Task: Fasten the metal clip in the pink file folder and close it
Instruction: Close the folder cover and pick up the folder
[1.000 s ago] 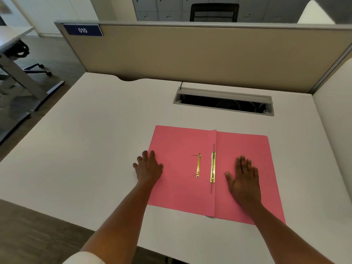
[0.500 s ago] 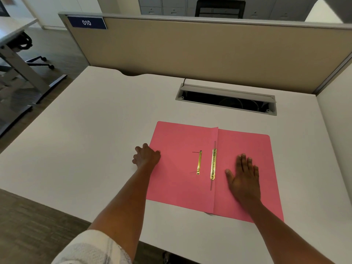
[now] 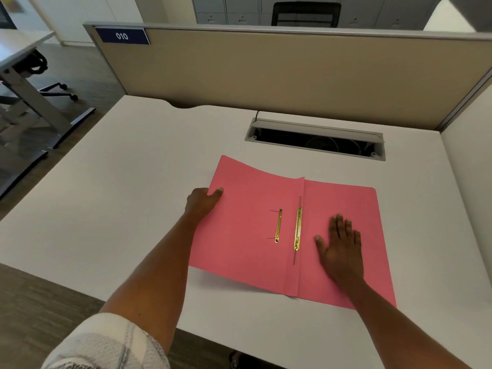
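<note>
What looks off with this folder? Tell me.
The loose brass bar lies on the left cover, apart from the clip at the fold, so the clip is unfastened, though the left hand lifts that cover of the folder.

Folder point(image 3: 253, 235) open on desk point(image 3: 133, 182); cable tray point(image 3: 314, 139) behind it.

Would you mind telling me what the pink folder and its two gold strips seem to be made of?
Pink file folder: likely thin matte card; its lifted left cover bows without creasing. Clip bar and fastener strip: probably brass-coloured metal, judging by their shiny gold glint.
</note>
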A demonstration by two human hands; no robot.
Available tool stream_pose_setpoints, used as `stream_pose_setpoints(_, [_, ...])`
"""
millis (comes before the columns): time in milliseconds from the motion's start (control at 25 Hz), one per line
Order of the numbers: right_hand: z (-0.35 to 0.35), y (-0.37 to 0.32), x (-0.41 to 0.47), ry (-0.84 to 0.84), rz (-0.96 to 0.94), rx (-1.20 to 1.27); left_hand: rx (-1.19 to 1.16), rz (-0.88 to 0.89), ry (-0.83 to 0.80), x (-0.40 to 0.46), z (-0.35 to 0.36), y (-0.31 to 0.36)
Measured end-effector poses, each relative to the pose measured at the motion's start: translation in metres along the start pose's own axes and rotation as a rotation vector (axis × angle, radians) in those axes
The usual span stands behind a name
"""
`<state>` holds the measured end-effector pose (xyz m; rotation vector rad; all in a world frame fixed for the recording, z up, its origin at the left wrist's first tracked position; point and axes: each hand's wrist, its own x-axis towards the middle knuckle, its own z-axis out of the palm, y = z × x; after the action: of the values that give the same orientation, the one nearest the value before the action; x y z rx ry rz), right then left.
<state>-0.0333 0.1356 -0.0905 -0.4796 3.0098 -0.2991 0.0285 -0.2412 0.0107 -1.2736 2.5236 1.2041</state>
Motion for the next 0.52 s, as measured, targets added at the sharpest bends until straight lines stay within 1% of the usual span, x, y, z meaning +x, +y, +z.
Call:
stream_pose_setpoints(120, [-0.001, -0.001, 0.000, 0.002, -0.001, 0.010, -0.382, -0.019, -0.206, -0.008, -0.014, 0.012])
stream_pose_setpoints(200, [-0.001, 0.000, 0.000, -0.010, -0.003, 0.015, -0.545, -0.050, -0.295, -0.016, -0.023, 0.020])
stream_pose_setpoints(320, [0.000, 0.002, 0.001, -0.015, -0.005, 0.019, -0.669, -0.021, -0.400, -0.026, -0.031, 0.033])
stream_pose_setpoints(400, [0.000, 0.004, 0.002, -0.033, -0.008, 0.034, -0.719, -0.016, -0.450, -0.032, -0.032, 0.041])
stream_pose_setpoints(520, [-0.002, 0.009, 0.003, -0.065, -0.035, 0.064, -0.776, 0.048, -0.516, -0.042, -0.027, 0.057])
